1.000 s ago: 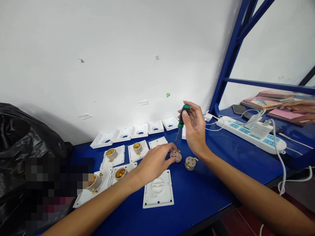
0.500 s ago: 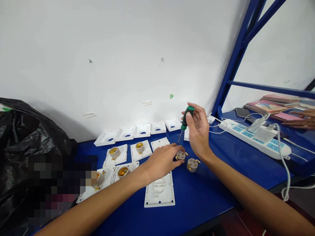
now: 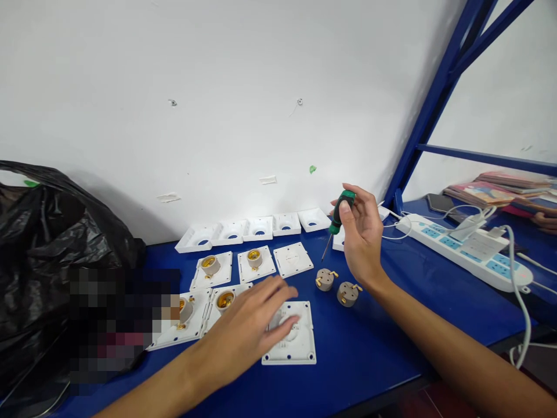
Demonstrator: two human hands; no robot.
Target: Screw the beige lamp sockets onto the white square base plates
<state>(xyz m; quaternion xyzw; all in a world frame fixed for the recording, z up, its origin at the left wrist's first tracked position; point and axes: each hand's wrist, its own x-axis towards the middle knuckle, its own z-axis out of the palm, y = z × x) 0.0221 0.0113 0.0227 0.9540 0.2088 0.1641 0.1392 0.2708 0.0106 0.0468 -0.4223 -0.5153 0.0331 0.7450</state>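
Observation:
My right hand [image 3: 363, 235] is raised above the blue table [image 3: 369, 342] and grips a small green-handled screwdriver [image 3: 337, 217], tip pointing down and left. My left hand [image 3: 250, 322] hovers with fingers spread over the left side of a white square plate [image 3: 293, 342] near the front. Two grey lamp-holder cores with brass terminals [image 3: 325, 279] [image 3: 348, 293] lie loose between my hands, touched by neither.
Several white plates, some with brass sockets [image 3: 255, 261], lie in rows at the back left, and empty white covers [image 3: 259, 228] line the wall. A black plastic bag [image 3: 52, 244] fills the left. A power strip [image 3: 470, 252] with cables, books [image 3: 487, 188] and another person's hand [image 3: 546, 220] are at right.
My left hand let go of the grey core and drew back toward me, over the near white plate. The right hand kept the screwdriver raised.

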